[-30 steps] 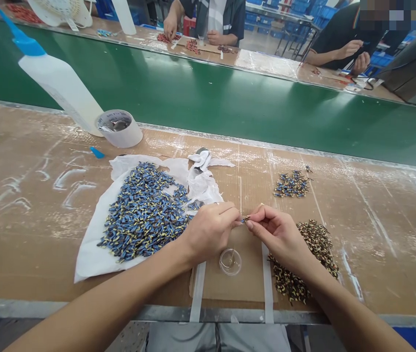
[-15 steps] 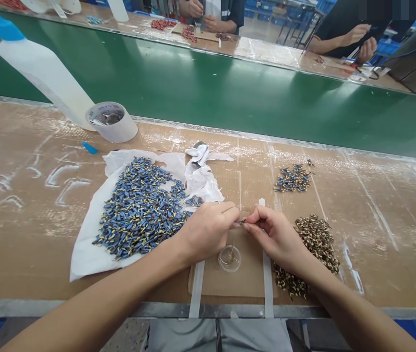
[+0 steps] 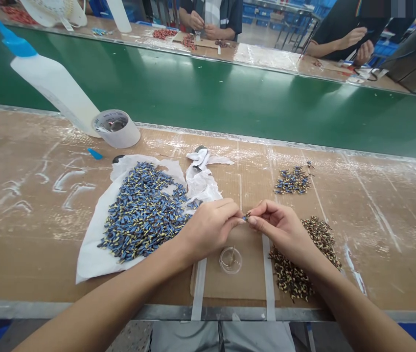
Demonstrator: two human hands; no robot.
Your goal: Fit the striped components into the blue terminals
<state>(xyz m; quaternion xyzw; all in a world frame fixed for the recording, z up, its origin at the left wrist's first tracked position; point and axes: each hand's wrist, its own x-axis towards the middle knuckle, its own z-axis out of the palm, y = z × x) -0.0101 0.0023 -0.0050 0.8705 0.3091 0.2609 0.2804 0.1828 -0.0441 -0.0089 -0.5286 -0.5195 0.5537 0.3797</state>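
Left hand (image 3: pixel 211 227), right hand (image 3: pixel 285 226): fingers pinching one piece (image 3: pixel 245 218) | cup (image 3: pixel 230 260): bodyward of fingers | grip little changed, piece seems still in work

Small blue piece (image 3: pixel 245 218) between hands (image 3: pixel 211 226)

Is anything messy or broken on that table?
Yes: the thin white sheet, perhaps paper, under the heap of small blue-and-yellow pieces looks torn: its far right edge is ragged and crumpled. Nearby, a pointed blue plastic-looking piece lies loose on brown cardboard.
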